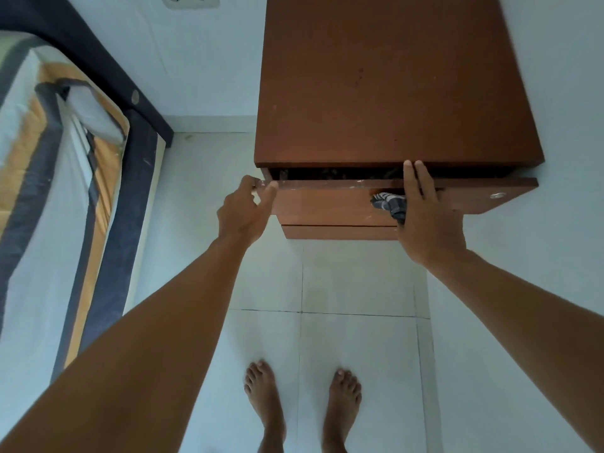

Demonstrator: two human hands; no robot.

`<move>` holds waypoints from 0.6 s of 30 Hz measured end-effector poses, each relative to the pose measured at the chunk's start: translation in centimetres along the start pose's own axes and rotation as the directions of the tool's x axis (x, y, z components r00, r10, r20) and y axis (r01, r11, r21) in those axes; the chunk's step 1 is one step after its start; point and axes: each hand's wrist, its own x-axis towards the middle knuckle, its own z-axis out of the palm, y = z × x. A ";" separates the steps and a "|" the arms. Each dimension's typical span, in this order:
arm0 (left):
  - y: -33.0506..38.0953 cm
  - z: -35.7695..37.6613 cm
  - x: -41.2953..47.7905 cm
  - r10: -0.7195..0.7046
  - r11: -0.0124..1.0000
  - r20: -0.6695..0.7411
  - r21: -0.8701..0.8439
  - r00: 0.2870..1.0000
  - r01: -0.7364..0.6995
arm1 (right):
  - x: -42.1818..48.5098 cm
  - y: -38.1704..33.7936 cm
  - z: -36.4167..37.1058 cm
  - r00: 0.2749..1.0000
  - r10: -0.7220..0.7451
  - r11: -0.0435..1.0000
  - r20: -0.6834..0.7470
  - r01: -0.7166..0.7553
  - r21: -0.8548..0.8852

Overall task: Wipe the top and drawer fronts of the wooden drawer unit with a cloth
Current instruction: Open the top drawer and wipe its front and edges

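The brown wooden drawer unit (392,86) stands against the wall, seen from above. Its top drawer (327,201) is pulled out a little, leaving a dark gap under the top. My left hand (243,210) pinches the drawer front's left corner between thumb and fingers. My right hand (425,217) lies flat against the drawer front with straight fingers reaching over its upper edge. It presses a grey-and-white striped cloth (387,204) to the wood, and part of the cloth is hidden under the palm. A lower drawer front (336,232) shows below.
A bed with a striped orange, grey and white cover (55,191) and dark frame (130,152) stands at left. White floor tiles (359,338) lie between bed and unit, with my bare feet (304,407) on them. A wall socket (192,0) sits at top.
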 end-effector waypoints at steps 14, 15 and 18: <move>-2.3 -2.7 -0.9 0.174 0.984 0.152 0.018 0.973 -0.178 | 3.2 -18.4 3.0 0.911 -0.369 0.911 -0.185 0.394 0.123; -2.4 -2.7 -0.7 0.168 0.986 0.152 -0.018 0.974 -0.167 | 3.3 -18.9 3.6 0.922 -0.354 0.920 -0.156 0.373 0.117; -2.7 -3.1 -0.2 0.186 0.982 0.181 -0.048 0.966 -0.180 | 3.2 -19.3 4.7 0.940 -0.315 0.943 -0.129 0.326 0.075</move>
